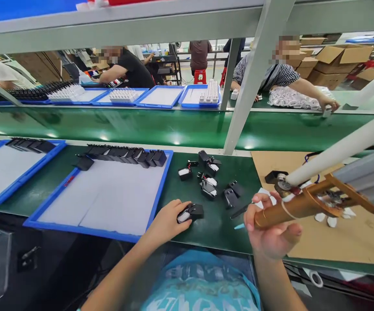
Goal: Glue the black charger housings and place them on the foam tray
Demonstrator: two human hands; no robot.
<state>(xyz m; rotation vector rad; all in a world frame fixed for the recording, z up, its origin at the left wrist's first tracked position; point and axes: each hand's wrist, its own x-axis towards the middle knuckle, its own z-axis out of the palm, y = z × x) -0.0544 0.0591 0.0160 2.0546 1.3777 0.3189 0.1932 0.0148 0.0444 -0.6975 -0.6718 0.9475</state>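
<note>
The left hand rests on the green bench, fingers closed round a small black part just beside the near right corner of a blue tray. The part is a boxy black shell with a white patch on the end nearest the fingers. Its underside and the side against the palm are hidden.

The right hand is well apart from the left, raised above the bench edge and clamped on the brown handle of a tool. The handle widens into a brown frame that carries a grey block and a white tube. Both run out of the right edge, so the tool's far end is cut off. Its working tip is too cluttered with small metal bits and wires to make out.

More loose black parts lie scattered between the hands and the conveyor belt. A row of black pieces lines the far edge of the tray. A cardboard sheet lies under the tool, with small white bits on it that are too blurred to identify.
</note>
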